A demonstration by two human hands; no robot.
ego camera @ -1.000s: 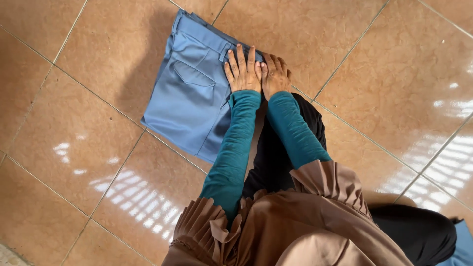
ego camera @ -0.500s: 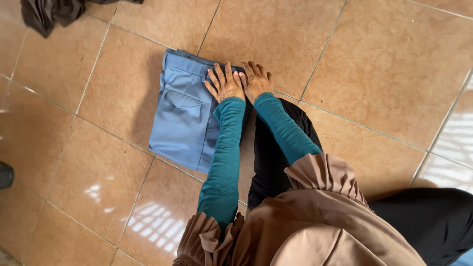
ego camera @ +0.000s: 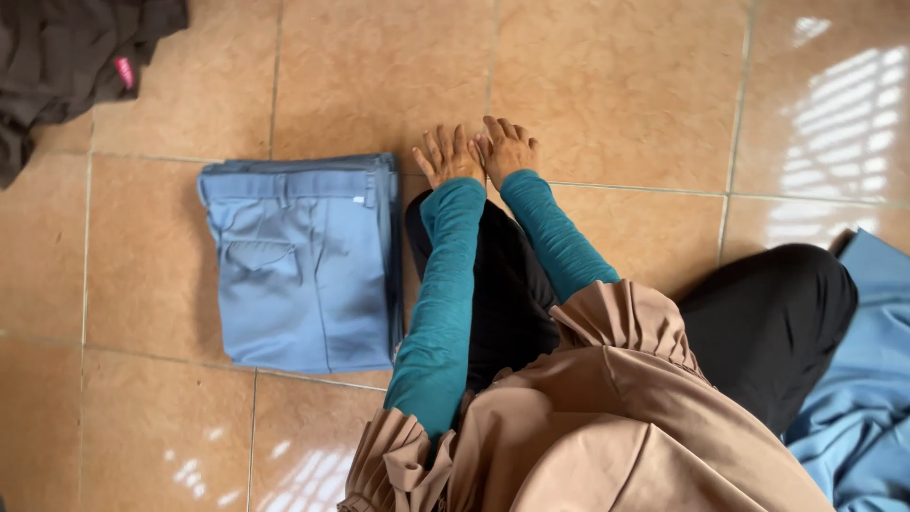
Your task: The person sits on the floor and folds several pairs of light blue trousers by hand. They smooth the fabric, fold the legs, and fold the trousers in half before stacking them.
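Folded light blue trousers (ego camera: 299, 261) lie flat on the tan tiled floor (ego camera: 616, 85), back pocket facing up. My left hand (ego camera: 445, 156) rests palm down on the tile just right of the trousers' upper corner, fingers spread, holding nothing. Beside it, touching, my right hand (ego camera: 507, 147) also presses flat on the floor with fingers apart. Both arms wear teal sleeves. My black-clad knee (ego camera: 493, 284) sits between the arms.
A dark grey garment (ego camera: 66, 57) with a pink tag lies bunched at the top left. Light blue cloth (ego camera: 863, 379) is heaped at the right edge beside my other leg. A brown ruffled garment covers my lap.
My hands have slid off the folded trousers onto the bare tile to their right. The view has swung, bringing the dark garment and the blue cloth into sight.
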